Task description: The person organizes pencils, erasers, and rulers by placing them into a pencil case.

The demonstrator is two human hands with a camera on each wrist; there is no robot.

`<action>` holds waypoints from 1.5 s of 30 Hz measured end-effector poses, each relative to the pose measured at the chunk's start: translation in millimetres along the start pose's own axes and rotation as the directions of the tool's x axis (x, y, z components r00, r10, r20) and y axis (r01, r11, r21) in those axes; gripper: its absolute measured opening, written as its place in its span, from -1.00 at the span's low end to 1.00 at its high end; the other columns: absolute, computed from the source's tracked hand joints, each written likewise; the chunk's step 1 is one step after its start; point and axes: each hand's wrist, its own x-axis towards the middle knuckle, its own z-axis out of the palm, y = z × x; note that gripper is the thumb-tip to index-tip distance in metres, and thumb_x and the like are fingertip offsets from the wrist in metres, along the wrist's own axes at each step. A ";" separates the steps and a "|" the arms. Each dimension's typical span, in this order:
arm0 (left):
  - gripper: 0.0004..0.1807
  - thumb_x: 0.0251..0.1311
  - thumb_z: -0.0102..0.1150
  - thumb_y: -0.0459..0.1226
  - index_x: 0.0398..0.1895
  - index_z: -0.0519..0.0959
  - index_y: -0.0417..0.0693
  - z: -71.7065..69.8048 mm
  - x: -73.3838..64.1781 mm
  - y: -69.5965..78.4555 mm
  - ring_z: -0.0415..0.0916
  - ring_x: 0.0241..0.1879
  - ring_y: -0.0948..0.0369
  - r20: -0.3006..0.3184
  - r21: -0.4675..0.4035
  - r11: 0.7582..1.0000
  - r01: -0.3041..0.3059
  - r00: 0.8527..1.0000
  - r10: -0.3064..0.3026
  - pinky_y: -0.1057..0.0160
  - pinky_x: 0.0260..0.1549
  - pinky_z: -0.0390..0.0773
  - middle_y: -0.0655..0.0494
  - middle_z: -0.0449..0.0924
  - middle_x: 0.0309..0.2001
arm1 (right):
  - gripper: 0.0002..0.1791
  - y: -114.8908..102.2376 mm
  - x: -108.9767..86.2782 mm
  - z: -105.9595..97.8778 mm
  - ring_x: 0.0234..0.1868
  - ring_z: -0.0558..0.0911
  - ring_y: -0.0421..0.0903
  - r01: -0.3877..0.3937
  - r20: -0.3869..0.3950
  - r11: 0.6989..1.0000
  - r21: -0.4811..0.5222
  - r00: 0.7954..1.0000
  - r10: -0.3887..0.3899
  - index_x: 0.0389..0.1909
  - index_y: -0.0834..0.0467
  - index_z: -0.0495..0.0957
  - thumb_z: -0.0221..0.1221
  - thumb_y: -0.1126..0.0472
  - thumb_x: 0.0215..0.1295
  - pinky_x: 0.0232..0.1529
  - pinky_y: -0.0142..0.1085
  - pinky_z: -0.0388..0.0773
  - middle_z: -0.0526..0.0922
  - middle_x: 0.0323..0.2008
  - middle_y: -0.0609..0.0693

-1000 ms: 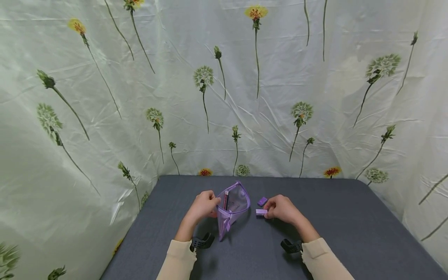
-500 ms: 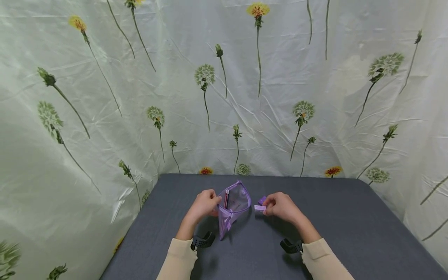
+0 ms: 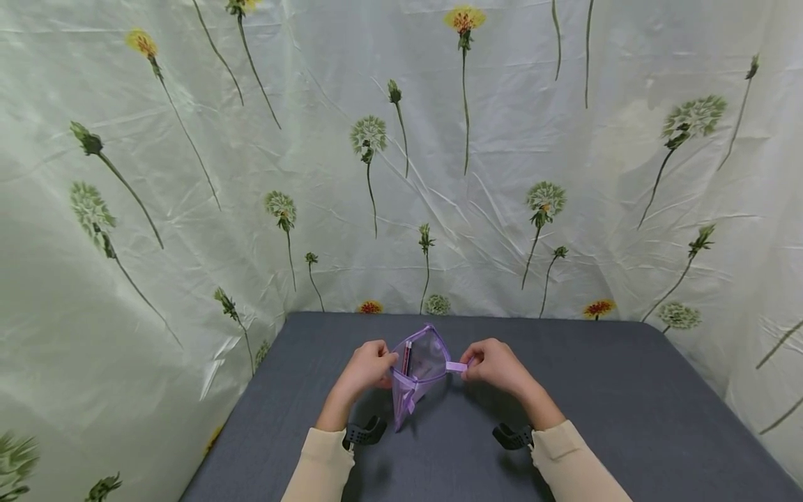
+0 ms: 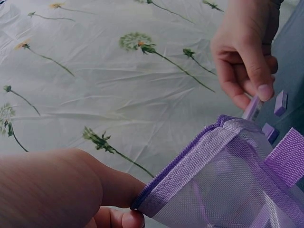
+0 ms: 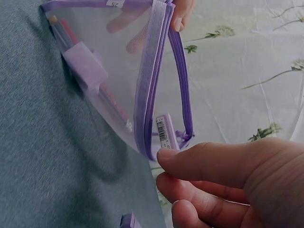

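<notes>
At a sheer purple pouch (image 5: 145,85), barcoded lilac block (image 5: 168,132), right grip (image 3: 495,361) pinching its end, left grip (image 3: 370,362) pinching pouch rim (image 4: 190,164)

Dim wrist views, soft shadows

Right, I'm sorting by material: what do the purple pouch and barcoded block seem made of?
Purple pouch: probably synthetic mesh, translucent, showing a fine open weave. Barcoded block: smooth, matte, perhaps rubber or plastic, going by its crisp edges.

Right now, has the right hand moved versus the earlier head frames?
Yes: against the table, the right hand has shifted left, toward the pouch, in the head view.
</notes>
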 end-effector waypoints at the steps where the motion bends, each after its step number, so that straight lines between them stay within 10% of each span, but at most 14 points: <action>1: -0.70 0.42 0.15 -0.26 -0.49 0.38 -0.17 0.1 0.2 0.1 0.59 -0.55 0.05 0.001 -0.001 1.000 -0.002 1.000 0.002 0.15 -0.49 0.72 -0.01 0.36 -0.48 | -0.82 -2.1 1.2 0.1 -0.52 0.61 -0.12 0.000 -0.001 1.000 -0.001 1.000 0.000 -0.39 0.10 0.71 0.47 0.35 -0.03 -0.44 -0.24 0.52 0.66 -0.56 -0.09; 45: -0.70 0.41 0.14 -0.27 -0.49 0.37 -0.17 -0.9 -0.6 1.6 0.57 -0.56 0.07 0.004 -0.001 1.000 -0.006 1.000 0.006 0.14 -0.50 0.72 -0.03 0.37 -0.48 | -0.82 -41.1 43.2 41.5 -0.56 0.57 -0.25 0.124 0.048 0.983 -0.132 0.992 -0.119 -0.38 0.13 0.76 0.49 0.35 -0.06 -0.46 -0.29 0.55 0.63 -0.60 -0.18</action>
